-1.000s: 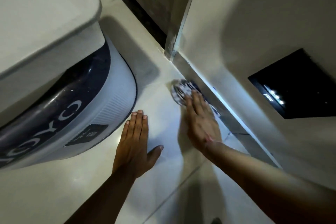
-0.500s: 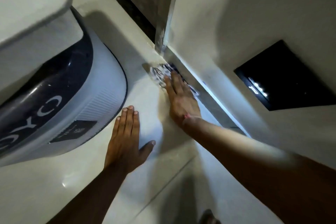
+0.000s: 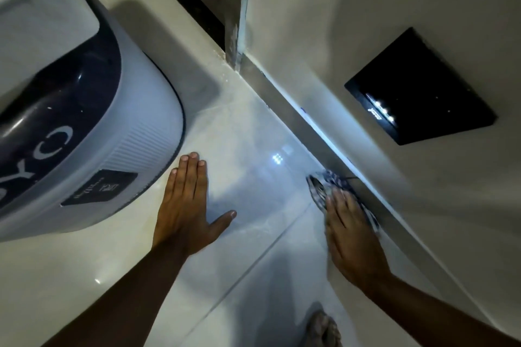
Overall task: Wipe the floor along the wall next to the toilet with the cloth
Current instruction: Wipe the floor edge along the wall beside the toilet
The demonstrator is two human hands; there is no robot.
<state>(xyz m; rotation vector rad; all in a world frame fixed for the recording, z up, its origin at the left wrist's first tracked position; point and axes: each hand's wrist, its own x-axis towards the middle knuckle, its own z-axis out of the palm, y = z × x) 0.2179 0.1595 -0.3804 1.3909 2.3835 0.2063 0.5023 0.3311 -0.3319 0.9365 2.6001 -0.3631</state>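
A blue-and-white patterned cloth [image 3: 320,187] lies on the pale tiled floor [image 3: 253,177], right against the grey skirting of the wall [image 3: 310,127]. My right hand [image 3: 349,231] presses flat on the cloth, covering most of it; its far end sticks out past my fingertips. My left hand [image 3: 186,205] rests flat on the floor with fingers together and thumb out, holding nothing. It sits just in front of the toilet's white and dark blue base [image 3: 98,135] at the left.
A black square panel [image 3: 420,87] with small lights is set in the wall at right. A dark gap and a metal edge strip [image 3: 236,22] mark the far corner. A bare foot [image 3: 324,327] shows at the bottom edge.
My right hand has dragged the cloth back along the skirting, from near the far corner toward me. My left hand stays planted on the floor.
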